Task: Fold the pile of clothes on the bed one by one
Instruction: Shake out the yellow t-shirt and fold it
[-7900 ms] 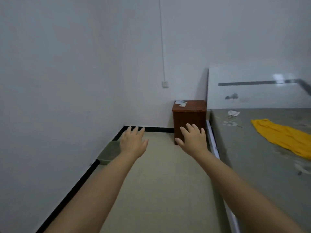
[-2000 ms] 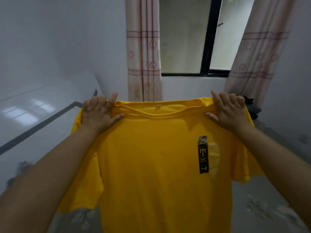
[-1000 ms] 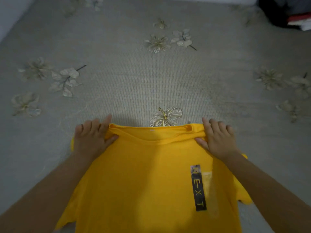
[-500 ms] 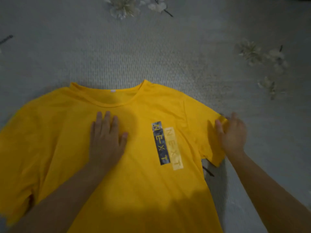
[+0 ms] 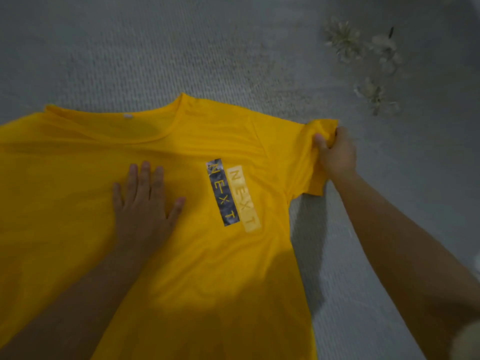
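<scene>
On the grey bed (image 5: 181,53) the yellow T-shirt (image 5: 207,268) lies front-up, spread for its 1st fold. Left hand (image 5: 142,206) presses flat, fingers straight, on the chest; right hand (image 5: 335,154) pinches the sleeve (image 5: 298,157), likely to fold it inward next.

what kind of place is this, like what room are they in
Most likely a bedroom, on a bed. A yellow T-shirt lies spread on a grey woven bed cover printed with pale flowers, the left hand pressing it flat while the right hand grips a sleeve.
</scene>
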The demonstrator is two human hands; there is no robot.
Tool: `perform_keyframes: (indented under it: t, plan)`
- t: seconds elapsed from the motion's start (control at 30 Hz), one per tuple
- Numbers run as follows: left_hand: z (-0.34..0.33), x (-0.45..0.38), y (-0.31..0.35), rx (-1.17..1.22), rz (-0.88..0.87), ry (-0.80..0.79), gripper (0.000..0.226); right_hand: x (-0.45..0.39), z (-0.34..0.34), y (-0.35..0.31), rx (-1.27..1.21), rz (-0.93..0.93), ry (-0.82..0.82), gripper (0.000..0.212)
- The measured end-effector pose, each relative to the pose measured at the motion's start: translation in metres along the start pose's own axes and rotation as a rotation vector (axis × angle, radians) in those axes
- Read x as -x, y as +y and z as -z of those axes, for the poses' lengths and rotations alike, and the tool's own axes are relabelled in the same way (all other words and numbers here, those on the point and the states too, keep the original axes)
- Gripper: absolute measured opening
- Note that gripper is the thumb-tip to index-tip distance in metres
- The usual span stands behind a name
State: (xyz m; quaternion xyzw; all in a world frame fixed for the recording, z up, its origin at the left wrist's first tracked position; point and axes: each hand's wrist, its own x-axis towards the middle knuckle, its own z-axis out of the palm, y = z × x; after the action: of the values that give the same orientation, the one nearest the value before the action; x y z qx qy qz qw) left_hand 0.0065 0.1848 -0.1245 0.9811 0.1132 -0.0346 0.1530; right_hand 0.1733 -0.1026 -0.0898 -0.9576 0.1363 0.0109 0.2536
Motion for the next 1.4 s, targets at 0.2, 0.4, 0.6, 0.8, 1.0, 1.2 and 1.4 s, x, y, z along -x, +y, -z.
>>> perform_keyframes:
  t: [0.2,0.4,0.6,0.8,1.0,1.2,1.4]
  plan:
    - [-0.015,0.01,0.014,-0.016,0.038,-0.055,0.083,0.034,-0.022,0.017,0.089,-0.034,-0.043,0.063]
    - [-0.005,0.008,0.02,0.011,0.027,0.052,0.072,0.057,-0.005,-0.032,0.052,0.396,0.156,0.039]
    - [0.036,0.043,-0.044,-0.012,0.105,0.265,0.058,0.169,-0.041,-0.092,0.379,0.869,-0.225,0.06]
    - [0.067,0.119,-0.172,0.051,0.737,0.301,0.072,0.228,-0.082,-0.115,0.228,0.997,-0.284,0.031]
    - [0.063,0.117,-0.236,0.237,1.016,0.367,0.067,0.255,-0.131,-0.139,0.392,0.925,-0.305,0.058]
    - [0.058,0.09,-0.245,0.315,0.88,0.507,0.054,0.256,-0.149,-0.133,0.381,0.854,-0.309,0.076]
    - [0.091,0.066,-0.203,0.382,0.592,0.658,0.052,0.249,-0.142,-0.136,0.116,0.886,-0.258,0.075]
